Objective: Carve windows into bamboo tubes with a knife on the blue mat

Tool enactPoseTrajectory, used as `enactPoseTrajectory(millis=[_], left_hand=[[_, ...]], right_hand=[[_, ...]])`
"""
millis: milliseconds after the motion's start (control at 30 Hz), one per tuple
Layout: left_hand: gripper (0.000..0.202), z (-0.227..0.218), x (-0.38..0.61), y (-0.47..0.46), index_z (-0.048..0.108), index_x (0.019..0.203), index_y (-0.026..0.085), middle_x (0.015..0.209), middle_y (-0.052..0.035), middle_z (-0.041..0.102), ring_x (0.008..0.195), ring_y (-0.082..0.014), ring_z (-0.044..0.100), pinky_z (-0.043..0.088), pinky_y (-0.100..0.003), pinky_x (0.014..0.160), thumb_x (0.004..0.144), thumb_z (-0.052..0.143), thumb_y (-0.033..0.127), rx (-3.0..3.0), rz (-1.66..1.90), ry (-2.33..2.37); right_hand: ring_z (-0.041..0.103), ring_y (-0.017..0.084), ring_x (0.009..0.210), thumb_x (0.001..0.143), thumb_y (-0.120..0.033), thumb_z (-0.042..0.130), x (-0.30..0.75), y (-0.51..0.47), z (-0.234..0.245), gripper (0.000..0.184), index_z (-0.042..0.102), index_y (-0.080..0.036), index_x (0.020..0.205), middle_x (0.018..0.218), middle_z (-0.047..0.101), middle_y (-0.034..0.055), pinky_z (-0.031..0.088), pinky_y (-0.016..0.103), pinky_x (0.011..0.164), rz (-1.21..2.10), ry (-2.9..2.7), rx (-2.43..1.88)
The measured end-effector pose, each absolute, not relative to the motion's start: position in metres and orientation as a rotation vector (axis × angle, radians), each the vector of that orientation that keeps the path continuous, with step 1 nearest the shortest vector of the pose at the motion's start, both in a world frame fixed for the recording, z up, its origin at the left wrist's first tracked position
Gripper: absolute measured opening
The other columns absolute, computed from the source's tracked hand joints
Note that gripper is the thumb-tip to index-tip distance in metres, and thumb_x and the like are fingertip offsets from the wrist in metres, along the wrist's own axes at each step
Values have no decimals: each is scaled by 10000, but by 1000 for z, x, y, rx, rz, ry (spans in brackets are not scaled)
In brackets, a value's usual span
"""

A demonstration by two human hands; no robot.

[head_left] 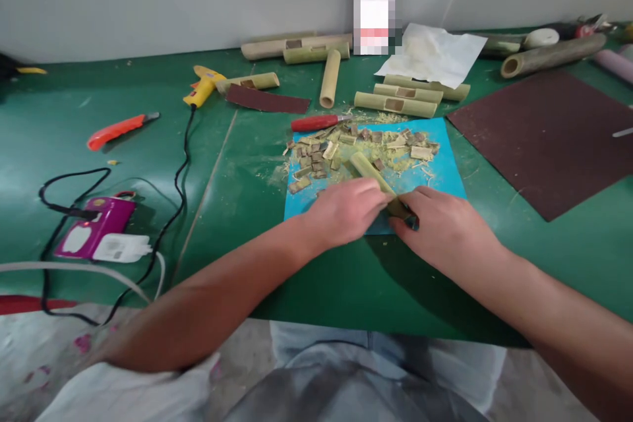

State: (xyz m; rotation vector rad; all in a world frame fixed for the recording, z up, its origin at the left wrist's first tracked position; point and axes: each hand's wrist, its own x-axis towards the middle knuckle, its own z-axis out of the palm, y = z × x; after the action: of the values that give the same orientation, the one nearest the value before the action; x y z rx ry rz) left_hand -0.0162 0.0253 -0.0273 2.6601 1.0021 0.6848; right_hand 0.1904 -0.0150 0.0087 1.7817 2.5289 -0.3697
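Note:
A pale green bamboo tube lies slantwise between my hands above a blue sheet. My left hand is closed against the tube's middle, its fingertips bent over the near side. Around the lower end curls my right hand, thumb below and fingers above. A small dark patch shows at that end, too hidden to name. Bamboo chips and yellowish sawdust cover the sheet's far part. Just beyond it rests a red-handled tool with a metal tip.
Notched bamboo tubes lie at the back beside white paper. Brown sandpaper spreads to the right. Leftward are an orange utility knife, a yellow corded tool and a purple power strip with looping cables on the green table.

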Motion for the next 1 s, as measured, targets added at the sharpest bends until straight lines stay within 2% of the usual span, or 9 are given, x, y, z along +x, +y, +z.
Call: enactPoseTrajectory(millis=[133,333,600,800,933,1000], left_hand=[[239,-32,-23,35,715,1064,167,961,-74,726,883,-181,683,552,-305,789,1033,497,262,2556,860,1165],[209,-35,-29,50,722,1026,167,911,-60,715,826,-177,660,535,-304,764,1003,526,237,2521,882,1309],[149,-32,-29,47,717,955,153,882,-52,713,811,-162,654,524,-283,768,969,570,180,2484,958,1351],[213,-29,-21,32,704,971,150,894,-62,708,838,-166,658,522,-273,750,1024,509,218,2544,846,1074],[237,-30,-24,38,691,869,142,831,-67,680,795,-177,637,523,-301,738,1010,509,201,2579,941,1254],[232,-31,-25,39,694,922,148,851,-65,688,803,-171,644,532,-297,742,1021,496,217,2591,915,1183]], right_hand=[[598,199,740,887,-270,548,191,-16,8,155,658,-168,847,885,671,82,310,326,595,-253,2524,1847],[604,221,797,906,-285,556,194,-13,8,168,662,-155,895,910,654,106,344,327,607,-139,2659,1803],[587,190,742,885,-242,545,191,-13,3,150,668,-160,860,894,663,86,358,323,620,-211,2708,1800],[592,194,742,927,-284,560,188,-13,4,186,659,-153,840,864,652,87,338,322,614,-236,2658,1776],[572,184,711,937,-289,544,188,-13,7,207,654,-156,824,848,645,85,315,318,598,-227,2641,1786],[561,182,697,928,-287,551,187,-13,7,198,654,-159,817,833,641,84,299,317,586,-226,2636,1785]])
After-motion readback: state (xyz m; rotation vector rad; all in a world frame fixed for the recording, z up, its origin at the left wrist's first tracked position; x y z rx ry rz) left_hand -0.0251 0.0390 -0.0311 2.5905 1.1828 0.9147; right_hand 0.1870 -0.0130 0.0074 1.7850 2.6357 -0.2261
